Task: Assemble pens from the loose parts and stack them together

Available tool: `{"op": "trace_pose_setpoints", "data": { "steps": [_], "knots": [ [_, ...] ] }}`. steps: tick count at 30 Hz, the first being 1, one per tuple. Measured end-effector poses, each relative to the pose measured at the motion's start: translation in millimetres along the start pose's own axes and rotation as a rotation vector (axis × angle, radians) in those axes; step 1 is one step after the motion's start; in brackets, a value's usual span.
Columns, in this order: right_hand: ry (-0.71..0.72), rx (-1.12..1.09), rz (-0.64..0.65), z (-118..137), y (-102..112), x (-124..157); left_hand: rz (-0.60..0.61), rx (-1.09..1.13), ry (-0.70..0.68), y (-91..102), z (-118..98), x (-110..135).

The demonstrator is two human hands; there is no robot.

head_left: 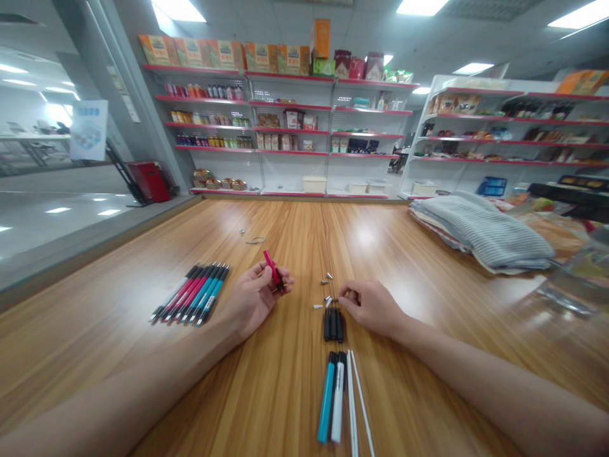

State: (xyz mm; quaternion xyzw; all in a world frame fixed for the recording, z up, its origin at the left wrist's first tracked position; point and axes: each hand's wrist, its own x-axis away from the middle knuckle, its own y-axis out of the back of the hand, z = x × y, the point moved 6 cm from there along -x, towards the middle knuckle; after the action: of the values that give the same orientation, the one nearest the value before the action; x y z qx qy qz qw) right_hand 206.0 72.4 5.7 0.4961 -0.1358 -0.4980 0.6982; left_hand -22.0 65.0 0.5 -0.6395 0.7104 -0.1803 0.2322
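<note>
Between the thumb and fingers of my left hand [257,292] is a red pen barrel [270,261], tilted, with a dark part at its lower end. My right hand [370,306] rests on the table with fingertips pinched together beside small metal and white pen parts [328,299]; whatever the fingertips hold is hidden. Just below lie several black grips [333,325] side by side. Nearer me are a blue barrel [326,400], a white barrel [338,400] and thin white refills [353,406]. A row of complete-looking pens [193,293] in red, blue and other colours lies left of my left hand.
A ring-like loop [255,240] and a small metal piece [242,231] lie farther up the wooden table [295,241]. Folded striped cloth [485,228] and a clear glass container [578,279] stand at right. Stocked shelves [290,131] line the table's far side.
</note>
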Motion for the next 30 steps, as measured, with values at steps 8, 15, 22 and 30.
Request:
{"op": "trace_pose_setpoints", "data": {
  "steps": [8,15,22,30],
  "knots": [
    [0.007,-0.001,-0.002,0.1,-0.4,0.7,0.108,-0.184,-0.131,-17.9,-6.4,13.3],
    [0.009,-0.003,-0.007,0.5,-0.3,0.1,0.28,-0.595,-0.165,-32.6,-1.1,20.7],
    [0.005,-0.026,-0.009,0.1,1.4,0.4,0.435,-0.702,-0.097,-41.2,5.4,26.4],
    [0.13,-0.312,0.151,13.8,-0.4,6.8,0.623,-1.113,-0.206,-51.4,2.4,42.0]
  ]
}}
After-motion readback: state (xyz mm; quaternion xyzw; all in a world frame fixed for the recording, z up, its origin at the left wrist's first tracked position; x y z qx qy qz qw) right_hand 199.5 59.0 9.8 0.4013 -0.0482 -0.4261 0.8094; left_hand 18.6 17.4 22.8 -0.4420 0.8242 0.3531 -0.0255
